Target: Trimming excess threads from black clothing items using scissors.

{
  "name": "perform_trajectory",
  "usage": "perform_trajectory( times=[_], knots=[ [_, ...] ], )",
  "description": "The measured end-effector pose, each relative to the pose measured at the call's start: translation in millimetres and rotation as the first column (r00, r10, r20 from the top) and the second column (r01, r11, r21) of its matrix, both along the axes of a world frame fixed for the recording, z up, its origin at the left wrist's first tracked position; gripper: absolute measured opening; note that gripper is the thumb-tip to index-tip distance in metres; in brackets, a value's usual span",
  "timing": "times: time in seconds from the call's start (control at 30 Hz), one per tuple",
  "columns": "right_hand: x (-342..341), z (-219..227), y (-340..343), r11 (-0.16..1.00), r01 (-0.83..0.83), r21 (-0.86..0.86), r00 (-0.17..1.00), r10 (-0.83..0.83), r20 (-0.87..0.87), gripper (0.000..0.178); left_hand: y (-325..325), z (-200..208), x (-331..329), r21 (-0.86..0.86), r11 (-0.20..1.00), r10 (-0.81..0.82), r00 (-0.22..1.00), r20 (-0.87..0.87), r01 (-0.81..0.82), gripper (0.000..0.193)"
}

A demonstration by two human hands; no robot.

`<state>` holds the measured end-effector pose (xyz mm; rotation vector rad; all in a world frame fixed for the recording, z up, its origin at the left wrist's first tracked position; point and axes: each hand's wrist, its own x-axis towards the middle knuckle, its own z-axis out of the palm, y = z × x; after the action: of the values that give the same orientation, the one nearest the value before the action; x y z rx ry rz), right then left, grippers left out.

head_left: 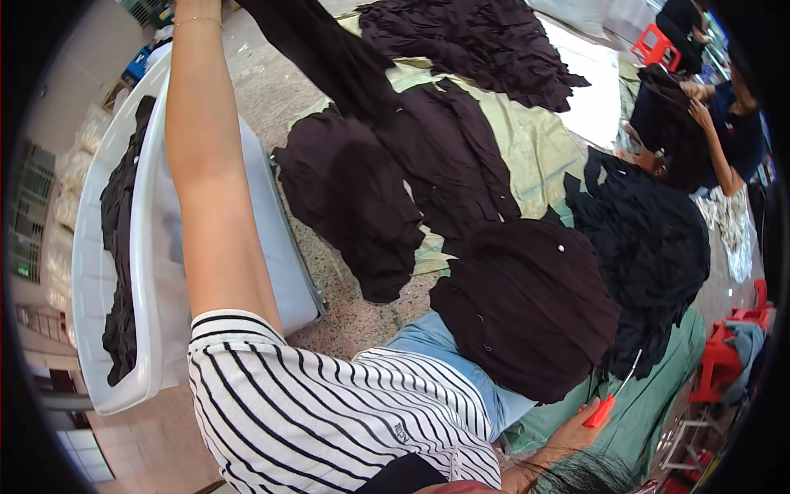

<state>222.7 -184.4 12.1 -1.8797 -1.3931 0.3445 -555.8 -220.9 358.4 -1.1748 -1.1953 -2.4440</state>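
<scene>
My left arm reaches up to the top edge, where a thin bracelet circles the wrist; the hand itself lies beyond the frame. Close beside that wrist, a long dark cloth piece (329, 58) slants down from the top edge toward the dark fabric on the floor; its upper end is cut off. My right hand (569, 426), low on the right, is closed around the red handle of a tool (603, 410). The tool's slim metal end points up and away; its exact kind is unclear. A bundle of dark brown cloth (527, 309) rests on my lap.
Dark fabric heaps (354, 198) lie on pale sheeting (539, 156), with a black heap (642, 239) at right. A white plastic tub (148, 329) holding dark cloth stands left. Another person (724, 132) handles dark cloth at far right. Red stools (656, 47) stand around.
</scene>
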Motion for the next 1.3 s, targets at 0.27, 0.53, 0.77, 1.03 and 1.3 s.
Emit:
perform_trajectory(
  times=[0.27, 0.53, 0.77, 1.03, 1.3],
  knots=[
    [-23.3, -0.1, 7.2, 1.000, -0.002, -0.015, 1.000, 0.002, -0.008, 0.036, -12.4, -135.4, 41.9, -0.329, 0.923, 0.169, 0.978, -0.124, -0.202, 0.032],
    [7.9, -10.8, 0.7, 0.994, 0.091, 0.059, 0.995, -0.093, 0.031, 0.029, -15.5, -474.9, 166.7, -0.959, 0.271, -0.239, 0.971, 0.016, 0.082, 0.004],
    [33.4, -44.1, -32.5, 0.987, 0.160, -0.016, 0.987, -0.160, -0.010, 0.034, 49.6, -422.7, 419.8, -0.765, 0.642, -0.440, 0.844, -0.308, 0.055, 0.020],
    [17.8, -49.8, -41.9, 0.961, 0.191, -0.201, 0.973, -0.213, -0.093, 0.041, 142.1, -383.4, 477.9, -0.713, 0.677, -0.553, 0.511, -0.657, -0.183, 0.027],
    [38.2, -57.1, -27.2, 0.963, 0.233, -0.138, 0.949, -0.256, -0.184, 0.040, 84.9, -349.3, 485.3, -0.819, 0.531, -0.744, 0.582, -0.329, 0.217, 0.022]
  ],
)
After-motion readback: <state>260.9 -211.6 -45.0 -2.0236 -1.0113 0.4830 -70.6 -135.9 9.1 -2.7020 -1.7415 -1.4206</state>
